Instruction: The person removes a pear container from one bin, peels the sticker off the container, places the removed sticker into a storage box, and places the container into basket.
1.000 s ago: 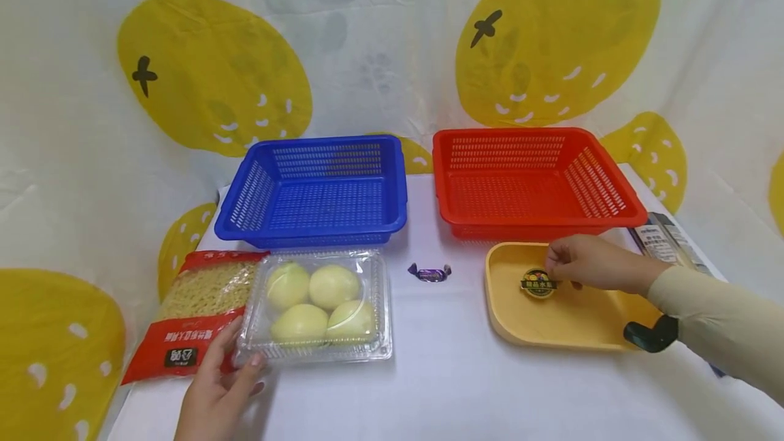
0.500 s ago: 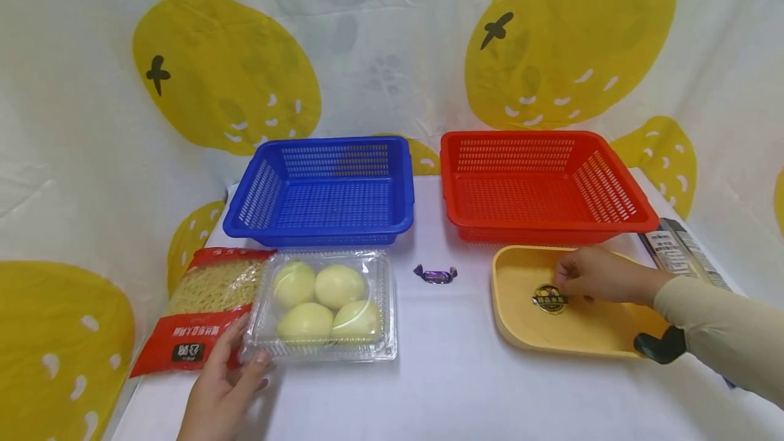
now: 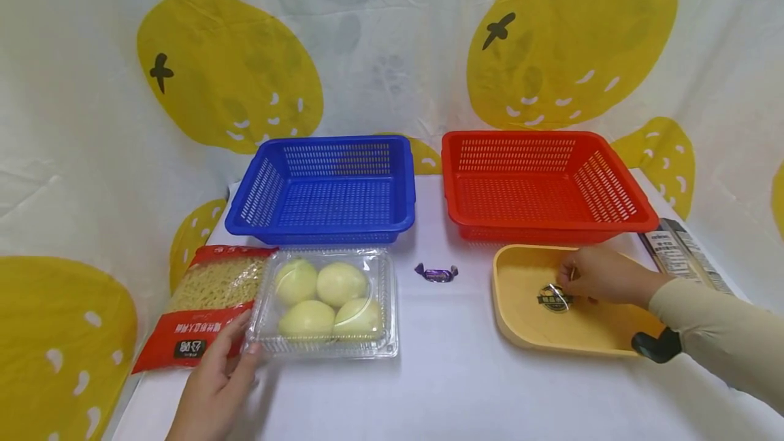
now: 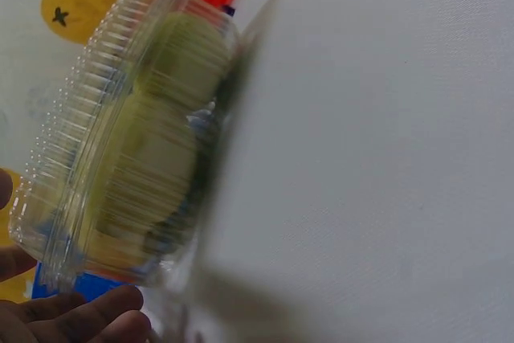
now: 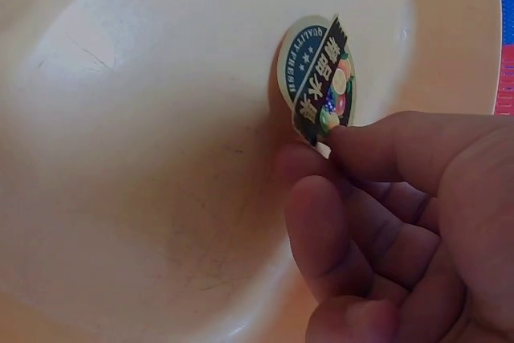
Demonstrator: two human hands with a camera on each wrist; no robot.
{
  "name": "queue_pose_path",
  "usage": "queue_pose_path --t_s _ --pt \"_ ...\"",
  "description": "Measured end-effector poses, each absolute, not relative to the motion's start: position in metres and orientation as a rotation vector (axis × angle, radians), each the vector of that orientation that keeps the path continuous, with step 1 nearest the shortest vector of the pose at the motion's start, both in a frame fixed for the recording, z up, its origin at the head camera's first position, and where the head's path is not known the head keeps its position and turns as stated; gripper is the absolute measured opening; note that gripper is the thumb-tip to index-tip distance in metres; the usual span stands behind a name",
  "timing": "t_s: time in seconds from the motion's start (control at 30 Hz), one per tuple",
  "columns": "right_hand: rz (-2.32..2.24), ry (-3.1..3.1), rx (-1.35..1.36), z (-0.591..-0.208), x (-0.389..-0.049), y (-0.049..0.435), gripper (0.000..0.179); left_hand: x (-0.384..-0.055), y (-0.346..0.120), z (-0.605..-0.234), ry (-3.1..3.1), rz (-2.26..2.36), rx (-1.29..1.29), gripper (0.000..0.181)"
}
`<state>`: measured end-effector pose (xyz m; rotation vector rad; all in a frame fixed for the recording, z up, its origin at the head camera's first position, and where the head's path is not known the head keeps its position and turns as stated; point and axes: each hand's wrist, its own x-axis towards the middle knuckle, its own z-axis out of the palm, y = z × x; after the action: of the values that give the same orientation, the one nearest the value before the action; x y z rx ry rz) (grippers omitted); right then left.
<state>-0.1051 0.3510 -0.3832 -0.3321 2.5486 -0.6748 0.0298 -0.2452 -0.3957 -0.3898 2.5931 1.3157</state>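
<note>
My right hand (image 3: 603,276) pinches a small oval fruit sticker (image 5: 315,78) between thumb and finger, over the shallow yellow-orange tray (image 3: 520,329). Fruit pictures and a dark lettered band show on the sticker's face, which stands at a slant in the right wrist view. At the near left corner of a clear plastic clamshell box (image 3: 382,291), my left hand (image 3: 214,383) has its fingers loosely spread, with fingertips right at the side. Several pale yellow-green round fruits (image 3: 306,318) fill the box. The left wrist view shows these fingers (image 4: 104,311) by its edge.
Behind stand a blue basket (image 3: 318,230) and a red basket (image 3: 551,226). A red bag of pasta (image 3: 208,298) lies left of the box. Between box and tray is a purple-wrapped candy (image 3: 437,274). Grey-and-white packages (image 3: 680,250) lie along the right edge.
My right hand has shifted slightly right and nearer over the tray, and the sticker's angle has changed. The left thumb has moved a little along the box corner. The head view has shifted slightly.
</note>
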Motion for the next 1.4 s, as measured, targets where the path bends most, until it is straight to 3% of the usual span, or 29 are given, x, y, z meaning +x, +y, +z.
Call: queue_pose_path --t_s 0.3,0.57,1.1,1.4 --pt "-0.525 2.597 -0.358 -0.378 -0.105 0.347 0.018 0.025 -0.249 -0.389 2.61 1.186 -0.378 0.073" --pt "-0.4 2.629 -0.414 -0.372 -0.108 0.349 0.012 0.017 -0.264 -0.379 2.731 0.967 -0.266 0.07" --pt "-0.46 2.72 -0.474 -0.332 -0.088 0.305 0.032 -0.012 -0.281 -0.354 3.056 0.938 0.014 0.058" --pt "-0.727 2.747 -0.317 -0.317 -0.077 0.271 0.049 -0.038 -0.286 -0.346 3.055 0.935 0.113 0.067"
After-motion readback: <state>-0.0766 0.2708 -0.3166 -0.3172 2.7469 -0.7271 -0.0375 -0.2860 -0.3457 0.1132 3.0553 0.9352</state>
